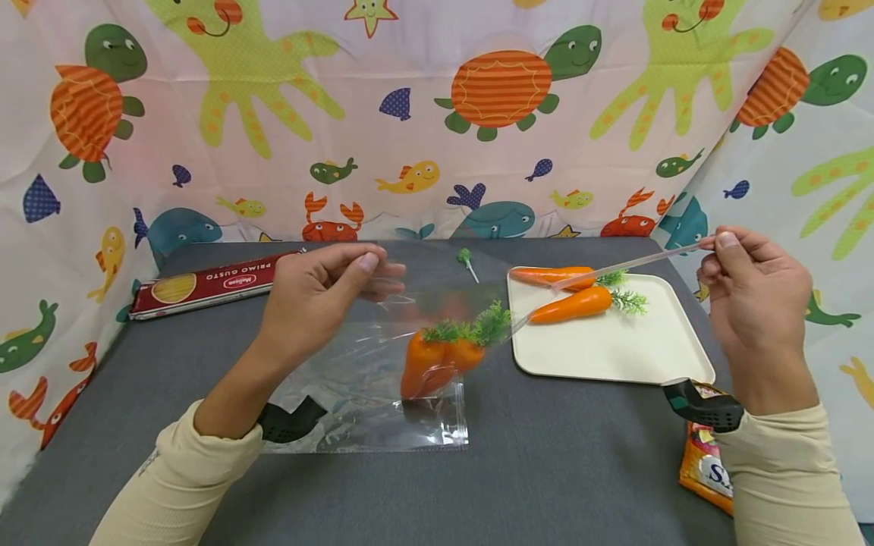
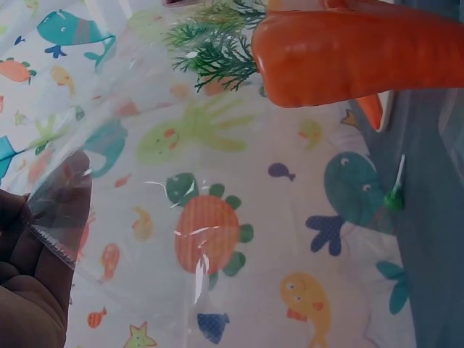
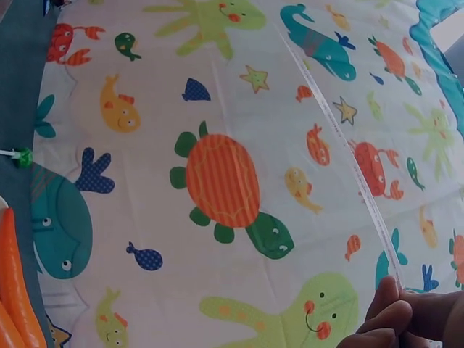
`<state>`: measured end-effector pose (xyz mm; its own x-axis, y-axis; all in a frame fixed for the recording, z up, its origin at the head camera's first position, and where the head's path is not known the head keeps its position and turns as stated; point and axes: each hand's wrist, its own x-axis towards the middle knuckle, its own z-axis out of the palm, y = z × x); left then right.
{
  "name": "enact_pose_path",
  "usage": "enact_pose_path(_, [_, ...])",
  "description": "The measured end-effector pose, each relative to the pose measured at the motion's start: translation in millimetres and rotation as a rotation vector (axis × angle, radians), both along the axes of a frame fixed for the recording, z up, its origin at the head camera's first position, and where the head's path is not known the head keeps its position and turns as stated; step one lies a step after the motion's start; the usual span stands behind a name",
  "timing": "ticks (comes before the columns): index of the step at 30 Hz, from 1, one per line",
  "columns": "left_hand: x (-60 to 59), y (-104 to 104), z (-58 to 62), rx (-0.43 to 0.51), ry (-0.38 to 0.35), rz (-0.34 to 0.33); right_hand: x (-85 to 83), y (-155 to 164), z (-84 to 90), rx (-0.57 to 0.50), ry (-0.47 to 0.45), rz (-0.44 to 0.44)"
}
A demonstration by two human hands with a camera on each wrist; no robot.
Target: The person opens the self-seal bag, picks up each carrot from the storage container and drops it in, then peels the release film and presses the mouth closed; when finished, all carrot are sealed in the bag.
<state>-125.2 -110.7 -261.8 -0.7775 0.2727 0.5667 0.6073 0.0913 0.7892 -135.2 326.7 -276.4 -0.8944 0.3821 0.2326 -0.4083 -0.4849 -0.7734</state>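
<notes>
Two orange plastic carrots (image 1: 437,362) sit in the clear plastic bag (image 1: 369,394), leafy tops pointing far. Two more carrots (image 1: 572,303) lie sideways on the cream square tray (image 1: 614,349). The left hand (image 1: 321,296) pinches the bag's edge, and the right hand (image 1: 747,292) pinches its thin clear strip (image 1: 628,265).

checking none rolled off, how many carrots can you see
4. Two carrots lie on the cream tray: one behind, one in front. Two more sit together inside the clear bag, overlapping, so another could be hidden.

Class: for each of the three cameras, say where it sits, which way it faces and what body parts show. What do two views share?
Head: above, looking down at the table; both hands and sleeves show.
Left wrist: at the left hand, facing the bag and a carrot; fingers show.
Right wrist: at the right hand, facing the backdrop; fingertips show.
Both wrist views share the green stem.
</notes>
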Motion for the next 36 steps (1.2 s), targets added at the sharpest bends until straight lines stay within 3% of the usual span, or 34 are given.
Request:
enact_pose_path(6, [0.4,0.0,0.0,0.025,0.002,-0.007,3.0,5.3,-0.6,-0.01,-0.04,-0.037])
enact_pose_path(14, [-0.9,-2.1,0.4,0.032,-0.012,0.007,0.7,11.8,-8.1,-0.046,-0.041,-0.017])
enact_pose_path(26, [-0.1,-3.8,3.2,0.03,0.032,0.014,-0.8,21.7,-14.0,-0.043,-0.079,-0.076])
enact_pose_path(31, [0.0,-5.8,3.9,0.016,0.037,0.04,7.4,19.4,-15.9,0.086,-0.12,-0.026])
enact_pose_path(36, [-0.4,-7.3,4.1,-0.031,0.049,0.066,18.1,7.8,-21.4,0.319,-0.157,0.094])
